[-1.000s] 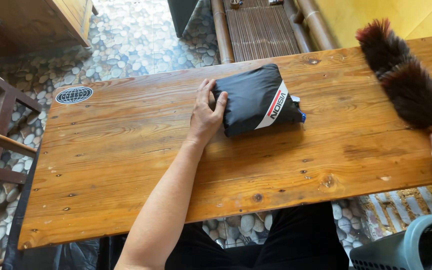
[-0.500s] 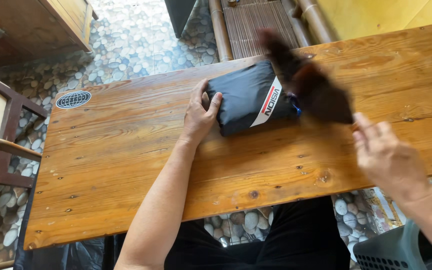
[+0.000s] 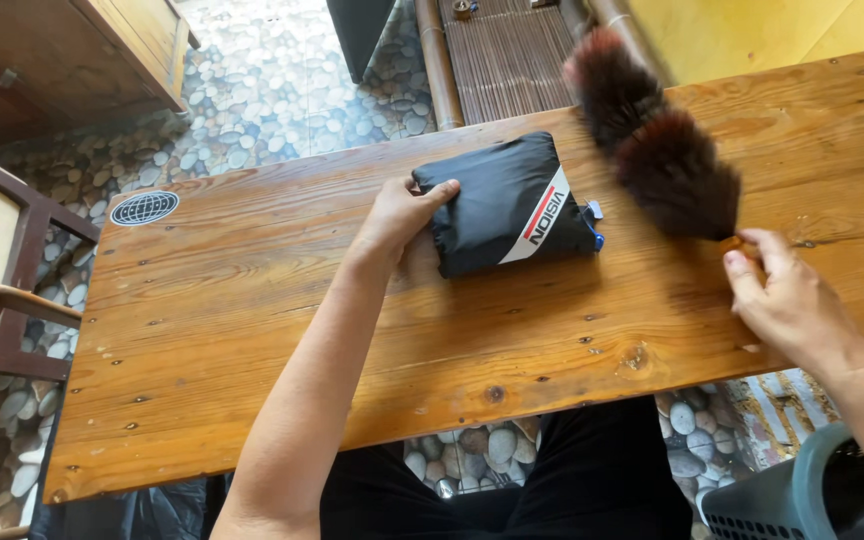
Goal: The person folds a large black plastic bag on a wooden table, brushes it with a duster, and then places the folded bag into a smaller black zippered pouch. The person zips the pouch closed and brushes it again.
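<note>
Left hand lies flat with fingers spread, pinning the left edge of the black folded pouch at centre frame on the wooden table. Right hand at right edge is closed on the handle of the dark feather duster, plume angled to upper centre, just beside the pouch. For dusting: keep the pouch pinned, light strokes, plume tips only, sweep away from the body.
</note>
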